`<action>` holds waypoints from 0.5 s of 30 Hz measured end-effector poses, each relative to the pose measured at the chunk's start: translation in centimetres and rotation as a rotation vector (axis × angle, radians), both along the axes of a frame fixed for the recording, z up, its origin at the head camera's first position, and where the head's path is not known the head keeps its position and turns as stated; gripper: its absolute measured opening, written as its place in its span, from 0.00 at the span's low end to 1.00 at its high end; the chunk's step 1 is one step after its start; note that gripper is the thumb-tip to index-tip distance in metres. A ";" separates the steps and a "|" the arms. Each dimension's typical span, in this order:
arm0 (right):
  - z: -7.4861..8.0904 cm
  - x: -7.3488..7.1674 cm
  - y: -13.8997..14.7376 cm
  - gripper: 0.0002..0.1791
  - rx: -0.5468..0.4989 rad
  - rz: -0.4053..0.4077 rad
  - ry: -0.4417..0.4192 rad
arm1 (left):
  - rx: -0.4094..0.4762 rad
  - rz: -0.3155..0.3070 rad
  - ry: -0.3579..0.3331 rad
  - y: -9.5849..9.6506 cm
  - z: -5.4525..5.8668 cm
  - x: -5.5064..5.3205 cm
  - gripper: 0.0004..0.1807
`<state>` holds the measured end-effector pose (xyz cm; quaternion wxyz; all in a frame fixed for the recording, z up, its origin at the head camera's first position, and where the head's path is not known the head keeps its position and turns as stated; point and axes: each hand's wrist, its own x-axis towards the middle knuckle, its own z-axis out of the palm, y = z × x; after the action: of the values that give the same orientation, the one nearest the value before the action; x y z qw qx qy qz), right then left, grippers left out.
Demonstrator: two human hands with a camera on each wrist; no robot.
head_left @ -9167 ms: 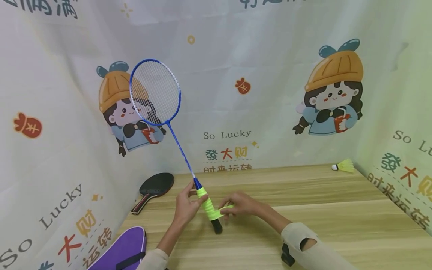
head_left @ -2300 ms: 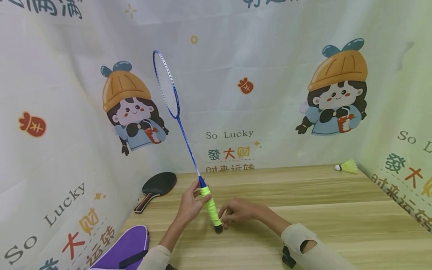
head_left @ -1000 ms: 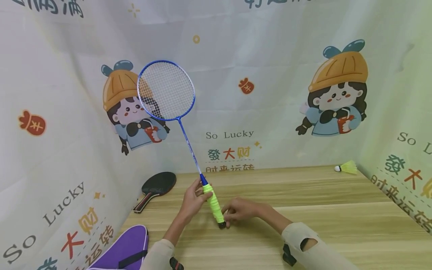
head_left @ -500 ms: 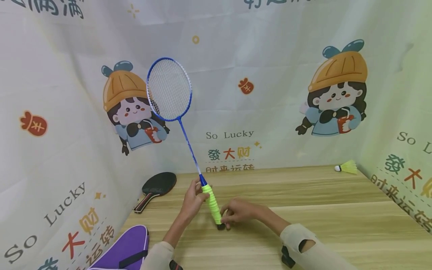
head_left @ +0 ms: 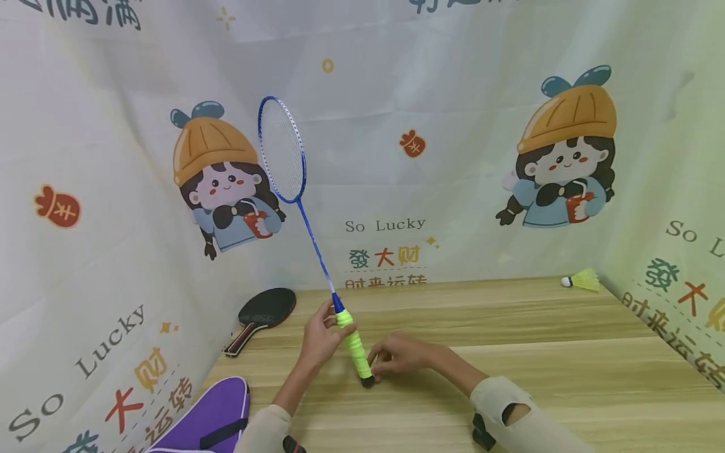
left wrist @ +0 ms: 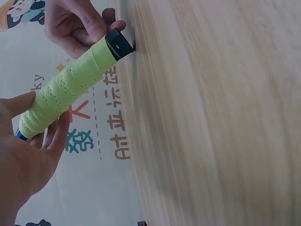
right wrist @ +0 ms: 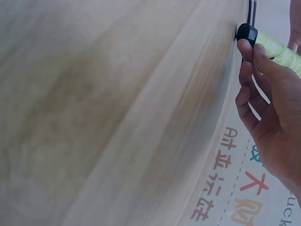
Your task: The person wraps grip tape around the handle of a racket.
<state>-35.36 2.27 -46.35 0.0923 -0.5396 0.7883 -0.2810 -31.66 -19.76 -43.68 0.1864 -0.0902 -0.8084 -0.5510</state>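
A blue and white badminton racket [head_left: 282,151] stands tilted over the table, its head turned partly edge-on. Neon yellow-green grip tape [left wrist: 66,89] with small holes wraps its handle in overlapping turns. Only the black butt end [left wrist: 117,43] shows beyond the tape. My left hand [head_left: 321,340] holds the upper handle near the blue cone, between thumb and fingers. At the lower end, my right hand [head_left: 401,354] pinches the tape beside the butt with thumb and forefinger [right wrist: 244,47]. The tape's loose end is hidden by those fingers.
A black table tennis bat [head_left: 266,308] lies at the table's back left. In front of it is a purple racket case [head_left: 212,412] with a black strap. A yellow shuttlecock [head_left: 583,280] lies at the far right corner. Printed cloth [head_left: 362,126] walls the wooden table [head_left: 538,352].
Nine seconds ago a loose tape strip ran to my right hand and more black handle showed; the tape now reaches nearly to the butt. Lately the racket has rotated, its head turning edge-on.
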 end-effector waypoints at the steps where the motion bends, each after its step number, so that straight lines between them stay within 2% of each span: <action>1: 0.1 0.0 0.0 0.09 -0.002 0.006 -0.004 | -0.001 -0.002 0.001 -0.1 0.0 0.0 0.37; 7: 0.0 0.1 -0.3 0.08 0.011 0.001 0.008 | -0.012 -0.019 0.010 -0.5 0.1 0.3 0.39; 15: -0.2 0.2 -0.6 0.07 0.008 -0.017 0.062 | -0.062 0.009 0.015 -0.9 0.2 0.7 0.40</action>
<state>-35.14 1.71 -46.57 0.0674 -0.5411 0.7963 -0.2618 -30.94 -20.63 -43.50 0.1922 -0.0964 -0.8242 -0.5239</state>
